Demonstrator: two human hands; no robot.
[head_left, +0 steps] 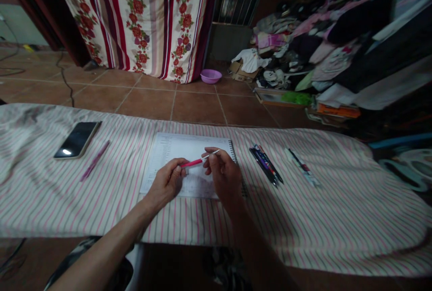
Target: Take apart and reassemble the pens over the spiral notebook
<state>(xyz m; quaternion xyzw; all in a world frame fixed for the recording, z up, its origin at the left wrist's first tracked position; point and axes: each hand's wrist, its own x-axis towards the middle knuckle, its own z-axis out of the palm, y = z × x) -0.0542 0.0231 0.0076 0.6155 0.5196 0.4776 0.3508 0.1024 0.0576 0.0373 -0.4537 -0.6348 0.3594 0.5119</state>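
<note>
Both hands hold a pen over an open spiral notebook. Its barrel is pinkish red, and a thin whitish part sticks out at the right end. My left hand is closed, pinching the barrel's left end between thumb and fingers. The whitish end sits in a pinch of my right hand, above the notebook's right side. Faint printed or written lines show on the page, too small to read. The wire binding runs along the right edge, partly covered by my right hand.
On the striped cloth lie a phone and a purple pen at left. Several dark pens and some lighter pens lie at right. Beyond are a purple basin, a floral curtain and piled clothes.
</note>
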